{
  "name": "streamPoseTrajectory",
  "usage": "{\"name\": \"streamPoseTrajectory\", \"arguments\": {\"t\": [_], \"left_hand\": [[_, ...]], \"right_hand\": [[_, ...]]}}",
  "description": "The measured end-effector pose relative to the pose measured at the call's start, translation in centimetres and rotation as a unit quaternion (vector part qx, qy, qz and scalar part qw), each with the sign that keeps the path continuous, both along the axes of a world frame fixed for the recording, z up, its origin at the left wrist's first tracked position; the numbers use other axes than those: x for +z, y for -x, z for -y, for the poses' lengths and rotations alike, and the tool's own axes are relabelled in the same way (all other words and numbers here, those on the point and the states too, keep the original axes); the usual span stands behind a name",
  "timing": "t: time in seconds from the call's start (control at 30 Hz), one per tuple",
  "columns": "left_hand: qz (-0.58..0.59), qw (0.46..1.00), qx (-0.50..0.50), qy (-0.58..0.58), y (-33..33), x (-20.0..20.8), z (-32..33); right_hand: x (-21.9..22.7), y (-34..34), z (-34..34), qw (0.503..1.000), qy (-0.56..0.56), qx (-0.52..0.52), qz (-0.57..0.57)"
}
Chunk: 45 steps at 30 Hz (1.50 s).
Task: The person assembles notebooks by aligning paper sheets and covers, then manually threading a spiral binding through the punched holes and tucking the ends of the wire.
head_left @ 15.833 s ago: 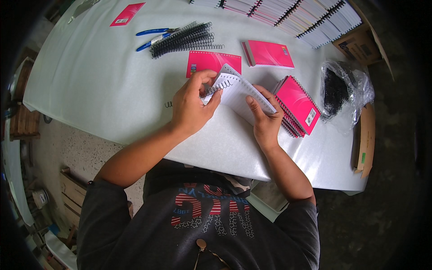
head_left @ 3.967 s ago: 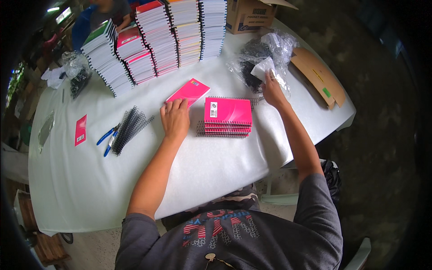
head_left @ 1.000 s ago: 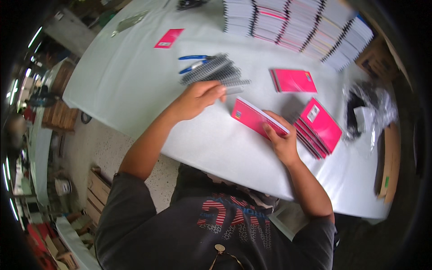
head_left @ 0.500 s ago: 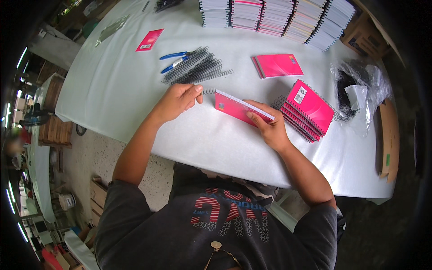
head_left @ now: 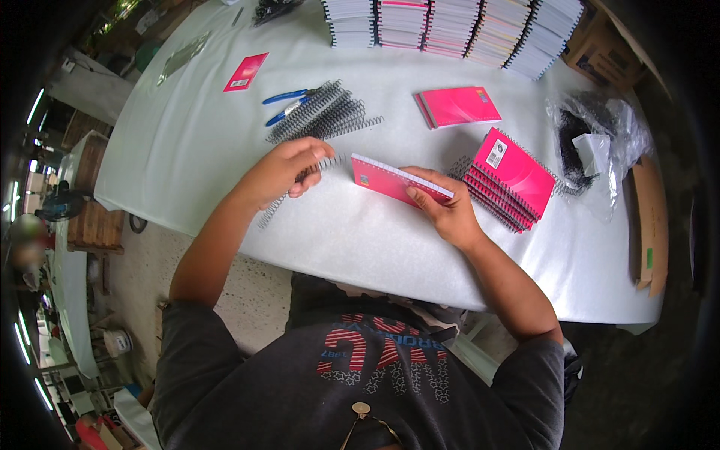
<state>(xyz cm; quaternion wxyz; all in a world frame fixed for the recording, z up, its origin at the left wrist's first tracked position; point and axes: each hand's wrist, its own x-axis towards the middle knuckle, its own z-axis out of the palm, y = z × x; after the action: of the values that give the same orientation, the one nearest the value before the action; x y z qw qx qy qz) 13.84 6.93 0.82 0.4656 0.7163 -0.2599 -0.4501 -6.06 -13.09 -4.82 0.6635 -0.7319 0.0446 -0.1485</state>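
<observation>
so the right hand (head_left: 444, 208) has a pink pad (head_left: 384, 181) gripped by its right end, thumb on the cover facing the person and the fingers round the back. the pad is held up on edge above the table (head_left: 352, 247), with the white page edges on top and a row of little holes along the cover just under them. no coil through those holes as far as i can see.

the left hand (head_left: 291, 171) is curled around a dark wire coil (head_left: 272, 213), pinching it near the end by the pad. that end points at the pad's left corner and sits just beside it, but it's kinda blurry so can't tell if they touch. the other end sticks out below the palm, slanting down and left.

just beyond the left hand there's a loose heap of coils (head_left: 322, 114), with blue-handled pliers (head_left: 283, 97) poking out of its left side. a flat pink card (head_left: 246, 72) lies farther up and left.

right next to the right hand is a pile of bound pink notebooks (head_left: 513, 174), coils showing along the edges. a pink block (head_left: 459, 106) lies beyond it. over to the right is a clear plastic bag (head_left: 636, 129) with dark coils in it and a white paper (head_left: 592, 154) on top. tall notebook stacks (head_left: 450, 30) stand along the far side.
</observation>
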Motion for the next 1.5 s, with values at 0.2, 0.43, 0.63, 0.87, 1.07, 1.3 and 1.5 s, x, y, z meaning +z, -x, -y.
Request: {"name": "streamPoseTrajectory", "arguments": {"t": [0.2,0.43,0.63,0.87,1.07,1.3,1.5], "left_hand": [[0.337,0.927,0.149,0.066,2.4,-3.3,-2.6],[0.491,0.84,-0.227,0.029,3.5,-2.6,-4.3],[0.482,0.858,-0.107,0.14,5.0,0.0,-2.4],[0.369,0.927,-0.035,0.056,2.7,-1.8,-0.5],[0.322,0.945,-0.022,0.049,1.8,-2.2,0.8],[0.373,0.913,-0.097,0.134,0.9,-0.5,1.7],[0.528,0.813,-0.243,0.027,1.8,2.2,2.4]], "right_hand": [[-0.4,0.1,0.4,0.999,0.014,0.016,0.03],[-0.4,0.0,0.1,1.0,0.011,0.002,0.023],[-0.3,0.0,0.2,1.0,0.007,0.003,0.018],[-0.4,-0.1,0.2,1.0,-0.009,-0.005,0.001],[-0.5,-0.1,0.1,1.0,0.006,0.0,0.028],[-0.1,0.0,0.2,0.999,0.014,0.034,-0.004],[-0.9,0.0,0.0,0.999,0.03,0.018,-0.005]]}}
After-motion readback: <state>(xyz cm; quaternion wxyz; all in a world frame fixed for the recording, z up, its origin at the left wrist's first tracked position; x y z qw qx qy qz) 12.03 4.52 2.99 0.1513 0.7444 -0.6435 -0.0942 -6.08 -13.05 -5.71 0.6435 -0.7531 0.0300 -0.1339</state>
